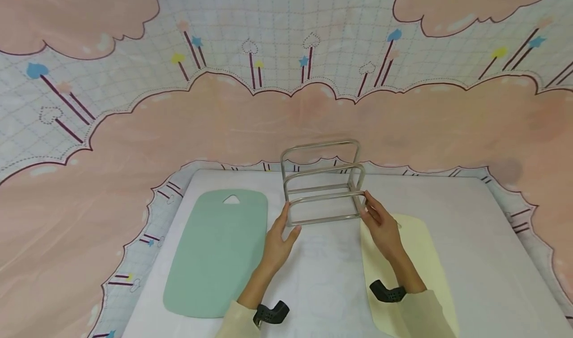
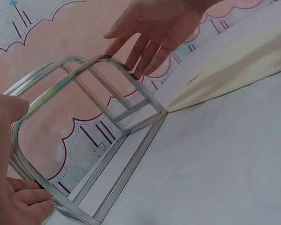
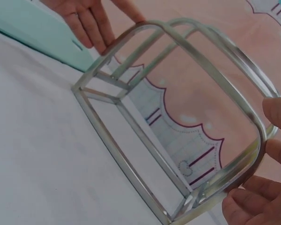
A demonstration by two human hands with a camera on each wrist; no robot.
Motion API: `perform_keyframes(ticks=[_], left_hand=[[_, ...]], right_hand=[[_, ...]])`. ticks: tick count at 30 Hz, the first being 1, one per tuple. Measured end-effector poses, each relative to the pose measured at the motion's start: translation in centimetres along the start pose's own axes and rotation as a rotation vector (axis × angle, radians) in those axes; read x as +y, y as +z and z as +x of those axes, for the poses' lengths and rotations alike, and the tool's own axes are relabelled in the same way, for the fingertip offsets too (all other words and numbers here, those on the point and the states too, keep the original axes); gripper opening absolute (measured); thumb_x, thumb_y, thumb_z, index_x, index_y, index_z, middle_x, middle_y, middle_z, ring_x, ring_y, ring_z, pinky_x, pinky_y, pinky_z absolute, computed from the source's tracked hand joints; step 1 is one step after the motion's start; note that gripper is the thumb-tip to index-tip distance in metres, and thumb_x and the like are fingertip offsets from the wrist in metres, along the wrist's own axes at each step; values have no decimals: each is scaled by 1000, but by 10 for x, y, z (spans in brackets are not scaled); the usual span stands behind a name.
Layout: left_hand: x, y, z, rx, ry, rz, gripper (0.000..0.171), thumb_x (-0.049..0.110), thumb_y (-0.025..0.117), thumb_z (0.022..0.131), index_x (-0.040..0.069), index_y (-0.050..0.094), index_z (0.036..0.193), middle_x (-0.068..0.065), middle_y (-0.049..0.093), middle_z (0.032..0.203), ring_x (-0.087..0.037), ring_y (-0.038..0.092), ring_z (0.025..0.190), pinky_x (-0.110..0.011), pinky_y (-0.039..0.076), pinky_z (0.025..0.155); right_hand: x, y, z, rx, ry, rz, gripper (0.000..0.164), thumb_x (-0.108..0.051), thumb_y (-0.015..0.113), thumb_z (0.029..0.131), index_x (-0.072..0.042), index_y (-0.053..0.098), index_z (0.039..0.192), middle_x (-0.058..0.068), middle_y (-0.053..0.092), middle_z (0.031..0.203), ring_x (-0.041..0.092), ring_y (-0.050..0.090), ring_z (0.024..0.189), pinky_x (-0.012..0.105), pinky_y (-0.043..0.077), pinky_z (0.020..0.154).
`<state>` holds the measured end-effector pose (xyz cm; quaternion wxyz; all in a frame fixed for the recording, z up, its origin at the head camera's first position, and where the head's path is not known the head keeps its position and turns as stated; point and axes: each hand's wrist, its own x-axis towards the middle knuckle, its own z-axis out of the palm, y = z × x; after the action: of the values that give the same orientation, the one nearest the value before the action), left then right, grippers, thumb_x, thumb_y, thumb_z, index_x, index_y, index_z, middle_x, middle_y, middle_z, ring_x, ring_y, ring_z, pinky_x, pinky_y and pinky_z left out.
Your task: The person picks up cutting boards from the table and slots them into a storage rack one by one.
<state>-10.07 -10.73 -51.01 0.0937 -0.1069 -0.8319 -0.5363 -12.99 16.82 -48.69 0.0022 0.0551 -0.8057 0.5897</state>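
A silver metal rack (image 1: 327,197) with three upright rounded loops stands at the middle of the table, its base bars low on the white surface. My left hand (image 1: 276,248) holds its left side at the front loop. On the opposite side, my right hand (image 1: 386,233) holds the front loop's right corner. Curled fingertips (image 3: 248,204) of the right hand lie against the lower side bar in the right wrist view. Left of the rack lies a green cutting board (image 1: 219,258) with a triangular hole. A pale yellow cutting board (image 1: 425,253) lies partly beneath my right forearm.
The white tabletop (image 1: 327,288) shows between the two boards. Behind the rack and along the table's sides hangs a patterned cloth (image 1: 246,124) with peach cloud shapes. Black wrist cameras (image 1: 274,312) sit at both cuffs.
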Motion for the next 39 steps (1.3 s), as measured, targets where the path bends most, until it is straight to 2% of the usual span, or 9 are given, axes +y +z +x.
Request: perform_keyframes(ticks=[2, 6, 11, 16, 25, 32, 39], left_hand=[[0, -1, -1, 11, 10, -6, 67, 25, 59, 96, 5, 25, 151, -15, 31, 151, -37, 36, 133, -52, 34, 104], [-1, -3, -2, 10, 15, -15, 66, 23, 59, 97, 5, 25, 151, -16, 30, 151, -38, 37, 132, -52, 35, 103], [-1, -7, -3, 13, -12, -14, 67, 23, 59, 96, 8, 25, 152, -16, 30, 151, -39, 38, 131, -51, 35, 103], [-1, -11, -4, 10, -15, -9, 67, 24, 59, 97, 6, 25, 152, -17, 30, 151, -40, 38, 131, -52, 34, 103], [-3, -18, -6, 9, -8, -9, 68, 22, 59, 96, 5, 24, 152, -17, 28, 152, -40, 39, 130, -52, 33, 104], [-6, -21, -7, 21, 0, 6, 66, 19, 60, 96, 3, 25, 151, -17, 30, 151, -42, 41, 128, -57, 31, 104], [-6, -24, -9, 11, -25, -3, 68, 23, 60, 96, 6, 24, 152, -16, 29, 151, -40, 41, 129, -56, 31, 104]], right_hand=[[6, 2, 1, 4, 1, -16, 56, -29, 51, 100, -18, 31, 151, 16, 31, 151, 35, 33, 136, 36, 41, 97], [7, 5, -1, 8, 1, -18, 57, -32, 52, 100, -19, 31, 151, 16, 31, 151, 36, 33, 135, 38, 41, 97], [6, 9, -4, 4, 7, -17, 56, -33, 52, 100, -20, 31, 151, 15, 31, 152, 36, 33, 136, 40, 41, 97], [2, 13, -8, 14, 13, -51, 56, -32, 52, 100, -22, 31, 151, 14, 32, 151, 35, 34, 135, 41, 42, 97], [-36, 18, -22, 10, -22, -82, 55, -20, 51, 100, -4, 31, 149, 24, 32, 149, 43, 35, 132, 43, 39, 98], [-40, 23, -28, 26, -59, -99, 54, -15, 53, 99, -1, 33, 148, 26, 34, 146, 44, 37, 130, 47, 37, 100], [-40, 27, -31, 35, -77, -77, 55, -14, 54, 98, -1, 32, 148, 27, 35, 144, 45, 37, 130, 47, 35, 102]])
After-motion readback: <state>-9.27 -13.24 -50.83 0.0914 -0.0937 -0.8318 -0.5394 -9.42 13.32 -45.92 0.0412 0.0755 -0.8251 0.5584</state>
